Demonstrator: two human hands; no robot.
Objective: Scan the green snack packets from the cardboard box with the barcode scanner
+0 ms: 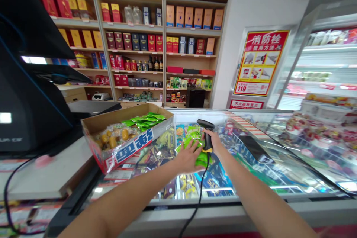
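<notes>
The green packet (201, 159) is lying on the glass lid of the freezer (279, 163), just in front of me, and my left hand (187, 156) is resting on its near edge. That grip is wide: the fingers are spreading flat over the wrapper rather than closing round it. The packet looks light, thin and soft, with a glossy film that is probably slippery on glass, so I judge it best pinned flat or pinched by an edge, not squeezed.

My right hand (215, 142) is wrapping firmly round the handle of the scanner (205, 124), whose black head is pointing down over the packet. Its cable (199, 193) is trailing back toward me across the lid.

To the left, an open cardboard box (125, 148) is sitting half on the white surface (41, 178) and half over the freezer, holding more green packets and some yellow ones. Beyond it the dark till screen (28, 81) is standing. Shelves (156, 44) of boxed goods are lining the far wall.
</notes>
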